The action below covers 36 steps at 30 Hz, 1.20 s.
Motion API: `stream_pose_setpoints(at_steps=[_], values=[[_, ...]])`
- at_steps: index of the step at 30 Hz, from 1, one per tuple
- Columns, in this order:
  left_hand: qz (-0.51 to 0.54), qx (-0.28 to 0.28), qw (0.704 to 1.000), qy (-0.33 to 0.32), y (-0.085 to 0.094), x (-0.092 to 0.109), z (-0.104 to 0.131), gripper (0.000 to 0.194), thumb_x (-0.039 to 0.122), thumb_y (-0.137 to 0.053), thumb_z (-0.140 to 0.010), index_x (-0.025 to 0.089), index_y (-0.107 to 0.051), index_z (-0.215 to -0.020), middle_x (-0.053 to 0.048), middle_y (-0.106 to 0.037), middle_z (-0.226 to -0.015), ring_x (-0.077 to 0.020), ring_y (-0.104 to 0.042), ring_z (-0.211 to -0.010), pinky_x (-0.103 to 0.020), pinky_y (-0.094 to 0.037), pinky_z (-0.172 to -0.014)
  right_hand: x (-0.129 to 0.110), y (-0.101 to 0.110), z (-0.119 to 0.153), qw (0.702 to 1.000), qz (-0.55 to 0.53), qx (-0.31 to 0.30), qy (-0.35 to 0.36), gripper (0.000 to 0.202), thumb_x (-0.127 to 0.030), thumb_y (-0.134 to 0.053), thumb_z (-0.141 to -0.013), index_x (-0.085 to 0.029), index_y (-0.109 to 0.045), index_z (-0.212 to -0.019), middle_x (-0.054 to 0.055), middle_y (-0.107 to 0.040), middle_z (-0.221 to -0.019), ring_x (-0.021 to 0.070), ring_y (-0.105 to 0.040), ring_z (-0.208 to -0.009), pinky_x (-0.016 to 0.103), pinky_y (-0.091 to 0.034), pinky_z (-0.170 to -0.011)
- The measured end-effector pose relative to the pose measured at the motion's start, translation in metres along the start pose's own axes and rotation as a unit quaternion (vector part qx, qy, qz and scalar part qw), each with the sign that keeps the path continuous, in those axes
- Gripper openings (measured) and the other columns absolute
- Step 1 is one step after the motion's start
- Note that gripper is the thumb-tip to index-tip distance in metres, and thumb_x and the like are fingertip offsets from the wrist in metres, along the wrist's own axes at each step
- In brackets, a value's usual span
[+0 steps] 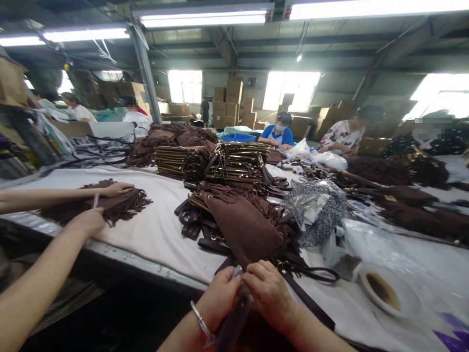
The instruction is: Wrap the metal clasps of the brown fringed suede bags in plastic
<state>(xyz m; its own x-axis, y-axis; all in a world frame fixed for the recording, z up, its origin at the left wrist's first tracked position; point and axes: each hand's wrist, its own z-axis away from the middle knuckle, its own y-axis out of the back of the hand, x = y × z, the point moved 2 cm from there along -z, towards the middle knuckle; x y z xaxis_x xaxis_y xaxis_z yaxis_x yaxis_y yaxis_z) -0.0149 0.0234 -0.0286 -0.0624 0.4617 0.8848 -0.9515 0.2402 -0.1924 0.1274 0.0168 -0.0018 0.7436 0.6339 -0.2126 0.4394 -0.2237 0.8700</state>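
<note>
At the table's front edge, my left hand (pixel 222 291), with a silver bangle on its wrist, is closed on a dark brown strap (pixel 232 325) that hangs down toward me. Close beside it, my right hand (pixel 269 293) is closed at the strap's upper end. Something small and shiny shows between the fingertips, too blurred to name. Just beyond my hands, a brown suede bag (pixel 245 227) lies tilted on a heap of fringed bags, with loose straps (pixel 311 274) beside it.
At left, a co-worker's hands (pixel 88 222) work on a fringed brown piece (pixel 124 203) on the white cloth (pixel 161 230). Stacked bags (pixel 179 161) stand behind. At right are a speckled bundle (pixel 315 210), a tape roll (pixel 388 291) and clear plastic (pixel 403 254). Other people sit across the table.
</note>
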Motion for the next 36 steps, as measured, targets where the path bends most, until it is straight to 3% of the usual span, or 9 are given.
stream_pose_setpoints(at_steps=[3, 7, 12, 17, 22, 28, 32, 34, 36], values=[[-0.088, 0.022, 0.992, -0.085, 0.005, 0.004, 0.005, 0.025, 0.042, -0.059, -0.082, 0.018, -0.055, -0.076, 0.005, -0.05, -0.061, -0.0109, -0.045, -0.058, -0.024, -0.035, -0.056, 0.001, 0.001, -0.005, 0.998, -0.003, -0.055, -0.01, 0.007, -0.02, -0.058, -0.085, -0.021, -0.062, -0.079, 0.003, -0.063, -0.083, 0.0188, -0.05, -0.078, 0.033, -0.036, -0.074], [-0.207, 0.042, 0.959, -0.191, 0.003, 0.011, 0.013, 0.026, 0.039, -0.044, -0.092, 0.019, -0.056, -0.082, -0.002, -0.059, -0.075, -0.0167, -0.053, -0.073, -0.027, -0.038, -0.066, 0.006, 0.003, -0.016, 0.988, 0.003, -0.155, -0.018, 0.003, -0.022, -0.062, -0.079, -0.019, -0.062, -0.079, 0.004, -0.063, -0.084, 0.0193, -0.053, -0.08, 0.031, -0.038, -0.075], [-0.321, 0.06, 0.912, -0.248, 0.002, 0.014, 0.02, 0.029, 0.034, -0.034, -0.096, 0.02, -0.058, -0.086, -0.007, -0.063, -0.084, -0.0201, -0.055, -0.077, -0.031, -0.037, -0.071, 0.007, 0.008, -0.035, 0.972, 0.032, -0.231, 0.012, 0.001, -0.017, -0.062, -0.074, -0.017, -0.062, -0.076, 0.006, -0.064, -0.082, 0.0194, -0.057, -0.078, 0.03, -0.039, -0.072], [-0.336, 0.064, 0.911, -0.232, 0.004, 0.013, 0.022, 0.023, 0.032, -0.04, -0.093, 0.021, -0.058, -0.085, -0.007, -0.064, -0.082, -0.0208, -0.057, -0.077, -0.031, -0.036, -0.069, 0.002, 0.025, -0.056, 0.977, 0.045, -0.206, 0.004, 0.008, -0.019, -0.057, -0.084, -0.018, -0.064, -0.081, 0.006, -0.065, -0.085, 0.0195, -0.058, -0.082, 0.03, -0.039, -0.072], [-0.269, 0.08, 0.935, -0.216, 0.005, 0.011, 0.019, 0.024, 0.031, -0.041, -0.092, 0.019, -0.061, -0.088, -0.007, -0.067, -0.081, -0.0204, -0.059, -0.075, -0.03, -0.038, -0.068, 0.002, 0.037, -0.059, 0.973, -0.003, -0.222, 0.062, 0.02, -0.018, -0.055, -0.087, -0.025, -0.066, -0.102, 0.003, -0.063, -0.094, 0.0167, -0.057, -0.086, 0.028, -0.038, -0.072], [-0.291, 0.08, 0.93, -0.209, 0.006, 0.008, 0.018, 0.023, 0.029, -0.04, -0.092, 0.02, -0.058, -0.081, -0.005, -0.065, -0.078, -0.0194, -0.059, -0.074, -0.03, -0.038, -0.067, 0.004, 0.027, -0.052, 0.963, 0.038, -0.25, 0.094, 0.005, -0.018, -0.062, -0.081, -0.021, -0.066, -0.083, 0.002, -0.062, -0.086, 0.0176, -0.055, -0.082, 0.029, -0.038, -0.071], [-0.284, 0.084, 0.933, -0.204, 0.006, 0.01, 0.018, 0.025, 0.032, -0.041, -0.091, 0.02, -0.057, -0.076, -0.005, -0.064, -0.075, -0.0186, -0.057, -0.073, -0.029, -0.037, -0.066, -0.001, 0.023, -0.05, 0.961, 0.059, -0.24, 0.124, 0.002, -0.017, -0.062, -0.08, -0.019, -0.062, -0.081, 0.003, -0.061, -0.086, 0.0191, -0.052, -0.083, 0.032, -0.038, -0.073], [-0.237, 0.072, 0.953, -0.172, 0.005, 0.012, 0.018, 0.026, 0.035, -0.046, -0.089, 0.02, -0.056, -0.071, -0.003, -0.062, -0.07, -0.0173, -0.055, -0.069, -0.028, -0.037, -0.063, -0.004, 0.023, -0.047, 0.96, 0.076, -0.233, 0.136, 0.002, -0.017, -0.062, -0.08, -0.018, -0.061, -0.082, 0.004, -0.061, -0.086, 0.0201, -0.051, -0.082, 0.034, -0.038, -0.073], [-0.129, 0.03, 0.988, -0.083, 0.004, 0.013, 0.018, 0.027, 0.041, -0.053, -0.084, 0.02, -0.055, -0.068, 0.001, -0.055, -0.06, -0.0136, -0.049, -0.056, -0.026, -0.034, -0.054, -0.005, 0.023, -0.041, 0.961, 0.091, -0.219, 0.142, 0.004, -0.018, -0.062, -0.081, -0.018, -0.059, -0.083, 0.005, -0.06, -0.087, 0.0209, -0.05, -0.081, 0.036, -0.037, -0.075]])
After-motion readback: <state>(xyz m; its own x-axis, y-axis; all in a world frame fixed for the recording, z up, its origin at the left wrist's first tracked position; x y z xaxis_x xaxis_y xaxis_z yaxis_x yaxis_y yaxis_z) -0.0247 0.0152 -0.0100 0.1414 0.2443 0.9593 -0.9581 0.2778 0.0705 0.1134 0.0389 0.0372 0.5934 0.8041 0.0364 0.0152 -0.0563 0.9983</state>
